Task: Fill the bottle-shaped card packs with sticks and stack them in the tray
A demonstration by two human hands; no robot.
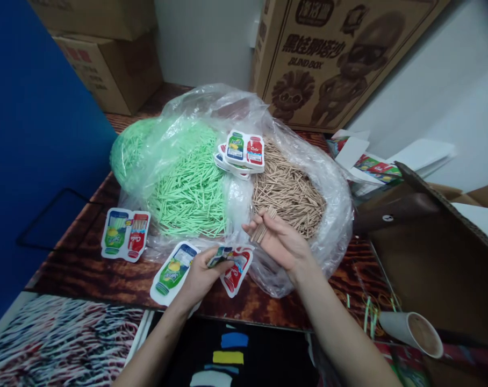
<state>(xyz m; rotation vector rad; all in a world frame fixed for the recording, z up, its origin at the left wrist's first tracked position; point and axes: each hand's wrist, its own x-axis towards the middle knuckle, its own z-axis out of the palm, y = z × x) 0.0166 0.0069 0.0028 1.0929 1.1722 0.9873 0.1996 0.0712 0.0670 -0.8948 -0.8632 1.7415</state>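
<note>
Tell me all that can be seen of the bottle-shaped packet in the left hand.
The packet is a flat, glossy pouch cut as two bottles side by side, white-edged: a green-yellow one with a blue cap and a red cola one. The left hand pinches its middle, thumb on top. It lies tilted, low over the dark wooden table, just before the clear plastic bag.

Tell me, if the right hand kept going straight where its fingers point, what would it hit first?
Probably the clear plastic bag, crumpled between the green sticks and the brown sticks. The right hand, pinching a small bundle of them, points that way, though depth is unclear.
</note>
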